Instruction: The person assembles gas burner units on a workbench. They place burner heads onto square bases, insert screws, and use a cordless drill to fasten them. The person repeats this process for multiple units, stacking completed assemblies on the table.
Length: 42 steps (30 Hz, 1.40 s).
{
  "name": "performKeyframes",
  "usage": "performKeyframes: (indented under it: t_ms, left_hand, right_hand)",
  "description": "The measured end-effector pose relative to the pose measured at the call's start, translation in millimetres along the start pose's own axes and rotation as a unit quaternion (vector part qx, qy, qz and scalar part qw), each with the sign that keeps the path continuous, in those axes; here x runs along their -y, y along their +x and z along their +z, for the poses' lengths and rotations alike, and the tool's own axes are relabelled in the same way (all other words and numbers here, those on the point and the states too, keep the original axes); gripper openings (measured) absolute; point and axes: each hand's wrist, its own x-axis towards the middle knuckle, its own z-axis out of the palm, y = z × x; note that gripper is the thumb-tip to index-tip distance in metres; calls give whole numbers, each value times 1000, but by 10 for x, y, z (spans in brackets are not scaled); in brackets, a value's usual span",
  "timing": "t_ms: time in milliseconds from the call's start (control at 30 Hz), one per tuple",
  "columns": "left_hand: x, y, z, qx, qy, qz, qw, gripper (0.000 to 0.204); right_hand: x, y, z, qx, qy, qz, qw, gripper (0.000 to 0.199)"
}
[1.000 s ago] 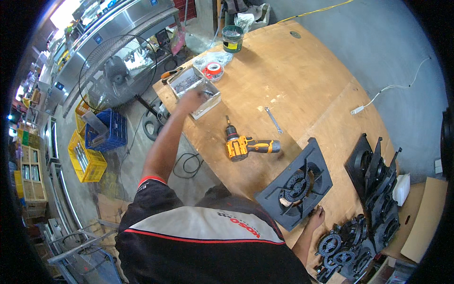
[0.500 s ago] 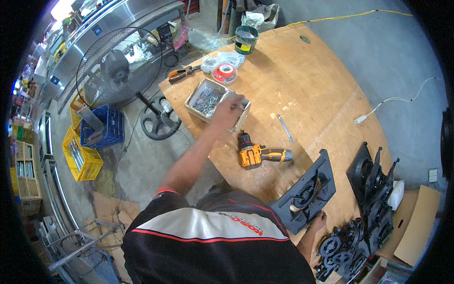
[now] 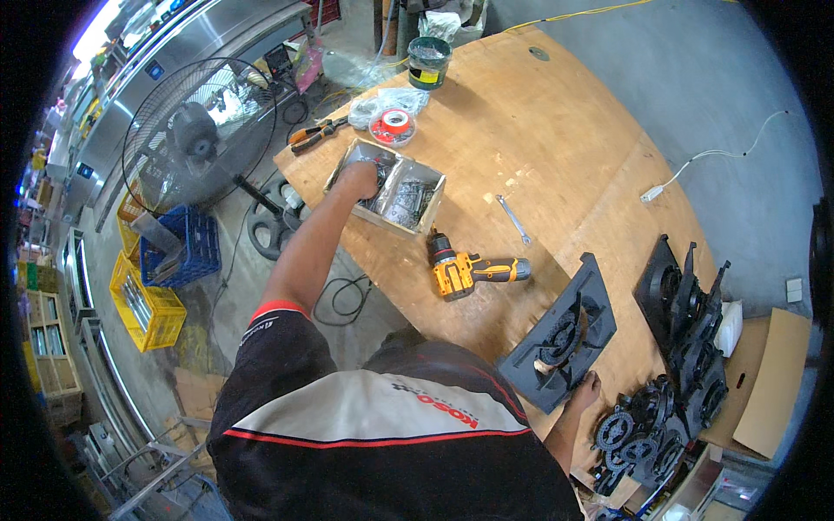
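Note:
My left hand reaches into the left compartment of an open box of small metal hardware. Its fingertips are hidden down among the pieces. The right compartment holds a heap of shiny screws, partly under clear plastic. At the table's near edge, my right hand grips the lower right edge of a black plastic panel. A round grille and a curved brown strip show on the panel, which lies slanted against my body. Between box and panel rests a yellow and black cordless drill.
Beyond the drill lies a wrench. Orange-handled pliers, a tub with a red tape roll and a dark green bucket stand along the far left. Black plastic parts pile up at right. A floor fan stands left of the table.
My left hand has moved left, from the box's right compartment into its left one, uncovering the screws. The right hand keeps its grip on the panel. The whole view has shifted slightly.

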Motion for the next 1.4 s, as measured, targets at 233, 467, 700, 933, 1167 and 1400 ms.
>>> performKeyframes:
  t_ms: [233,467,700,933,1167,1400]
  left_hand:
    - [202,105,211,-17,16,55,998,24]
    - [59,-17,82,-20,24,38,999,26]
    - [224,74,92,54,94,87,990,24]
    - [157,-141,-200,67,-128,9,989,21]
    - [101,-341,-430,-128,-245,29,961,19]
    - [326,-494,-357,-56,-507,-78,857,21]
  right_hand:
    - [-114,52,-13,-8,-26,-49,998,27]
    - [-37,-25,-19,-7,-52,-40,998,28]
    - [-256,107,7,20,-26,-45,998,30]
    - [-228,32,-24,0,-42,-77,996,30]
    - [-120,15,-71,14,43,-18,999,29]
    - [-166,76,-42,47,42,-10,998,28]
